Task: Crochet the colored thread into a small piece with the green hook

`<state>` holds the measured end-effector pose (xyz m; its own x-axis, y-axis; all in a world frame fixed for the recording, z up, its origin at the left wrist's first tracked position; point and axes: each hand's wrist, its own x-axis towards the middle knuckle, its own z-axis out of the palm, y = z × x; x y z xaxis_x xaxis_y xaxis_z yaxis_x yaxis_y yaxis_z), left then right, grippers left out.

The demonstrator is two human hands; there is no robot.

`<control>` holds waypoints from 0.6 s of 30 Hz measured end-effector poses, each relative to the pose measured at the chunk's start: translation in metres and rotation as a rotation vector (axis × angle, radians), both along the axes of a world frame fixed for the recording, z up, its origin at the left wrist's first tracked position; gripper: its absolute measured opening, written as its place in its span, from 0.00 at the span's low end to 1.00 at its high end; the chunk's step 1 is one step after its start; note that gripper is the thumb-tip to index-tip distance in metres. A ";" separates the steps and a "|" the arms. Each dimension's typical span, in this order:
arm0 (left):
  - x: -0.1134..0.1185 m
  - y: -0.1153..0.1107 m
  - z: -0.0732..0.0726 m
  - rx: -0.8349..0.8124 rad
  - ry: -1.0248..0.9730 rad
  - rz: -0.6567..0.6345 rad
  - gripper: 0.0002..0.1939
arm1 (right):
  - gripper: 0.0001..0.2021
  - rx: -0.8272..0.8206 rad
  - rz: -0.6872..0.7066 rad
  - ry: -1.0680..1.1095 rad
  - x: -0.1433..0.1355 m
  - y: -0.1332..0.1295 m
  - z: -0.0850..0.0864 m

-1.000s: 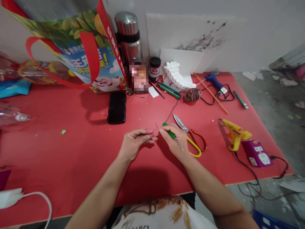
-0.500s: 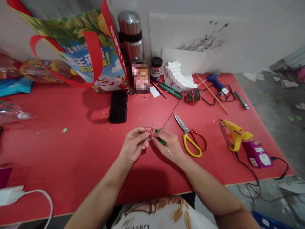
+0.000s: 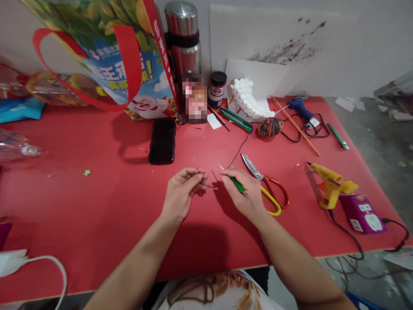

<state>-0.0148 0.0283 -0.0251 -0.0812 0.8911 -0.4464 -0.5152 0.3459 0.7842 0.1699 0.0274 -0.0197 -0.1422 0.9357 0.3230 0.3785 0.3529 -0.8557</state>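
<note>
Small multicolored yarn piece (image 3: pixel 200 173): one, held over the middle of the red tabletop (image 3: pixel 112 206), pinched thumb-to-fingers in my left hand (image 3: pixel 180 189). My right hand (image 3: pixel 251 188), at 3 o'clock from it, curls around one green-handled tool (image 3: pixel 238 184); exact tip hard to make out. Just changed: half a second ago both hands met at the piece; now the right has pulled off toward 3 o'clock, leaving a gap with one dark strand (image 3: pixel 209 186) in it. Probably means the tool is clear of the piece, between passes.

Outward: one pair of scissors (image 3: pixel 252 166) at 3, partly behind my right hand; one yarn ball (image 3: pixel 270 127) at 2, its line running down toward that hand. One black case (image 3: pixel 162 142) at 10, one green star (image 3: pixel 87 172) at 9. Cutters, two: one (image 3: pixel 235 119) at 1, other (image 3: pixel 338 137) between 2 and 3. Glue guns, two: yellow (image 3: pixel 331 183) at 3, blue (image 3: pixel 300 107) at 2. One jar (image 3: pixel 217 90) at 12.
</note>
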 end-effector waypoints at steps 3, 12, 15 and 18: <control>0.000 0.000 -0.003 0.008 0.030 0.005 0.15 | 0.08 -0.085 -0.017 0.124 0.003 -0.002 0.005; 0.003 -0.001 -0.009 0.194 0.123 0.078 0.15 | 0.11 -0.179 0.049 0.456 -0.004 -0.012 0.005; 0.004 -0.001 -0.009 0.206 0.119 0.084 0.14 | 0.12 -0.131 0.009 0.391 -0.004 -0.012 0.004; 0.004 -0.001 -0.011 0.203 0.095 0.090 0.14 | 0.13 -0.126 -0.020 0.364 -0.004 -0.010 0.001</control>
